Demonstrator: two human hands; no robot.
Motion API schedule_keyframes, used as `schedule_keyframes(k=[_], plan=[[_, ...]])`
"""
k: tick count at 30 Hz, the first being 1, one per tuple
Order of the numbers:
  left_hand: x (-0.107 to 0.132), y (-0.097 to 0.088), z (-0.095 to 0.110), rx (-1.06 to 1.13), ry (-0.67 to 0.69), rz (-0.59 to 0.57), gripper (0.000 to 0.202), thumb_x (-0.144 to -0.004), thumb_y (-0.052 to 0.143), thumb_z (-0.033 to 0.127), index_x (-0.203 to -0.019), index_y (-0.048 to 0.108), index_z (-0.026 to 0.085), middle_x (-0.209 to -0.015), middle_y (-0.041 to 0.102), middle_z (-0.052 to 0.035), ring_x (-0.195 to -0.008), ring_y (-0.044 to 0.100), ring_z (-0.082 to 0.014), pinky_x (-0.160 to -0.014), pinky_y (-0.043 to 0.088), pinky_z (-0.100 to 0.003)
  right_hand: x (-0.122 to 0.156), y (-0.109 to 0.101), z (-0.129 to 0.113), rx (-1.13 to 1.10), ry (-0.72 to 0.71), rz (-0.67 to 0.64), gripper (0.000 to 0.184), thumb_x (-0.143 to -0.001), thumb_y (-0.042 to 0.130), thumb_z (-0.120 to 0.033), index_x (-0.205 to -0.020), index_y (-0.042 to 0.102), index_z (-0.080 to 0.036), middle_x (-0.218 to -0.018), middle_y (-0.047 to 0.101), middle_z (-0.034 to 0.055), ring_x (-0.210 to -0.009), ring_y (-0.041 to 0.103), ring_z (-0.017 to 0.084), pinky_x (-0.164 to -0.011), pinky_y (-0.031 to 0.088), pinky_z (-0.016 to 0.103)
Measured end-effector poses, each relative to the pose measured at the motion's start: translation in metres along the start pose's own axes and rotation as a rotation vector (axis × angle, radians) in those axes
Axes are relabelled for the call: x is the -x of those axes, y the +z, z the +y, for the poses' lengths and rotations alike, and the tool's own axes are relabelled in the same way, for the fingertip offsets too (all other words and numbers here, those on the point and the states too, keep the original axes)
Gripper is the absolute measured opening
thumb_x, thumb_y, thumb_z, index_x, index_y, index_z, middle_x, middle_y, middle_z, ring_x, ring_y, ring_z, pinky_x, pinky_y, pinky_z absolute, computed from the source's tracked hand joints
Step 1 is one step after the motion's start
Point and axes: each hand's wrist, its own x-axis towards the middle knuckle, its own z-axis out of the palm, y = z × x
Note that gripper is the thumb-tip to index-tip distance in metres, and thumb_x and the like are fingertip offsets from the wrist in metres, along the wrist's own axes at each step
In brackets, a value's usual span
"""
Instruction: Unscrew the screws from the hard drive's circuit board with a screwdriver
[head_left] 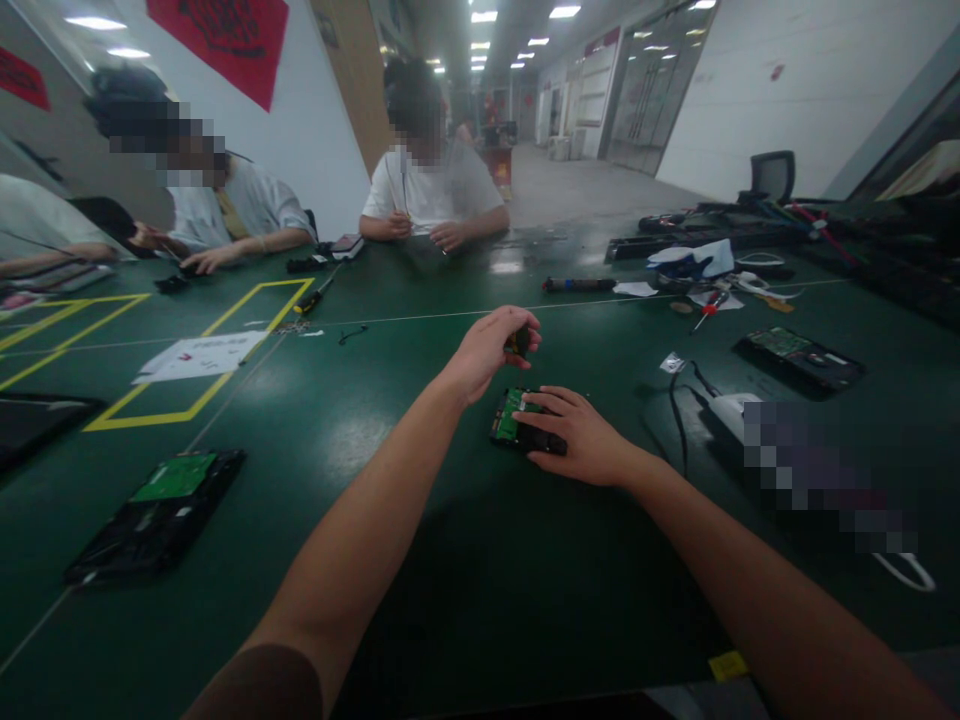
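Note:
My left hand (491, 345) is raised over the table, its fingers curled round what looks like a screwdriver handle (519, 340), dark with a bit of yellow. Its shaft does not show clearly. Just below lies a small black device (551, 440) with an exposed green circuit board (510, 415). My right hand (574, 430) holds this device against the table from the right, fingers across its top and thumb along the near edge. The hand covers much of the device's right part.
Similar opened devices lie at left (161, 510) and right (802, 358). A yellow-black screwdriver (313, 296), white paper (199, 357), a red screwdriver (709, 312), a dark cylindrical tool (577, 285) and a cable (679, 420) lie around. Several people sit across the green table (337, 540).

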Motion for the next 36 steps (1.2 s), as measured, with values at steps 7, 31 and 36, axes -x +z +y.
schedule_keyframes(k=[7,31,36], plan=[[0.003,0.000,0.002,-0.161,0.050,-0.013,0.017,-0.089,0.067,0.033,-0.096,0.073,0.019,-0.096,0.068,-0.0050,-0.080,0.059,-0.0121,-0.061,0.047,-0.020,0.001,0.003,0.002,0.001,-0.013,0.018,0.059,-0.089,0.072,-0.045,-0.145,0.060,-0.033,-0.157,0.051,0.0068,-0.146,0.040,0.039,-0.119,0.033,0.063],[0.006,0.004,0.011,-0.011,-0.033,0.055,0.010,-0.089,0.064,0.028,-0.091,0.067,0.018,-0.090,0.065,-0.0052,-0.084,0.064,-0.0157,-0.067,0.056,-0.027,0.002,0.005,0.004,0.007,-0.014,0.013,0.060,-0.089,0.071,-0.048,-0.146,0.058,-0.033,-0.157,0.051,0.0070,-0.146,0.039,0.040,-0.118,0.033,0.064],[0.004,0.002,0.006,-0.107,0.015,0.044,0.017,-0.087,0.072,0.036,-0.092,0.072,0.020,-0.089,0.067,-0.0039,-0.078,0.060,-0.0127,-0.060,0.050,-0.022,0.001,0.002,0.002,0.003,-0.013,0.010,0.060,-0.089,0.071,-0.046,-0.146,0.059,-0.033,-0.156,0.051,0.0072,-0.146,0.040,0.039,-0.119,0.032,0.064]])
